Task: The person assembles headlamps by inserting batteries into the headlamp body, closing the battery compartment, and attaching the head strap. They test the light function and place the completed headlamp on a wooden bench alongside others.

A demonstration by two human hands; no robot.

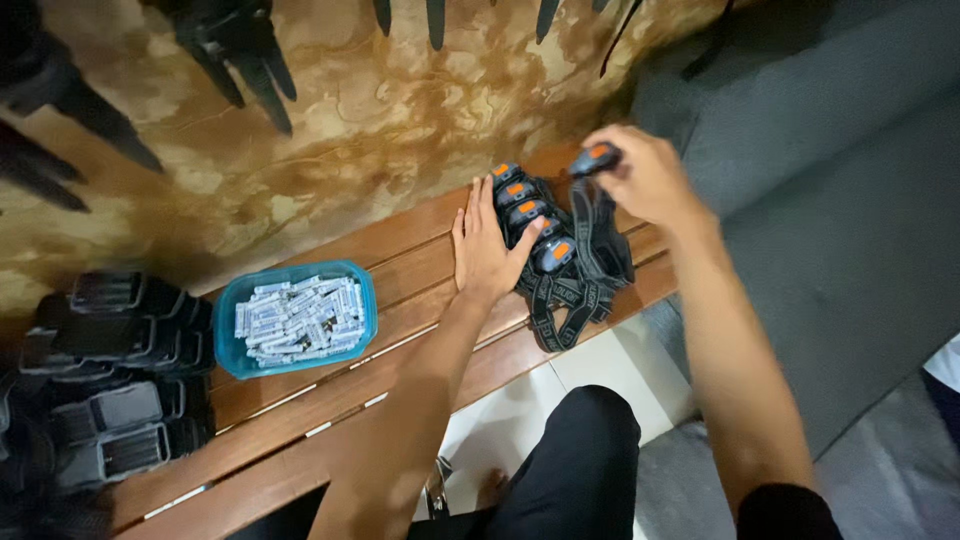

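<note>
The left hand (484,243) lies flat and open on the wooden bench (330,400), fingers straight and together, pointing away from the body, with the thumb spread out to touch the row of headlamps (535,225). It grips nothing; the palm only presses the boards just beside that row. The right hand (640,175) is raised above the far end of the row, wrist bent, fingers closed around one more headlamp (597,157) with an orange button, whose strap (590,225) hangs down onto the pile. Both forearms reach forward from the bottom of the view. The row of headlamps sits near the bench's right end, straps bunched toward its front edge. Farther left of the row stands a blue tub (296,318) of small white batteries, and beyond that a stack of dark cases (115,370).
</note>
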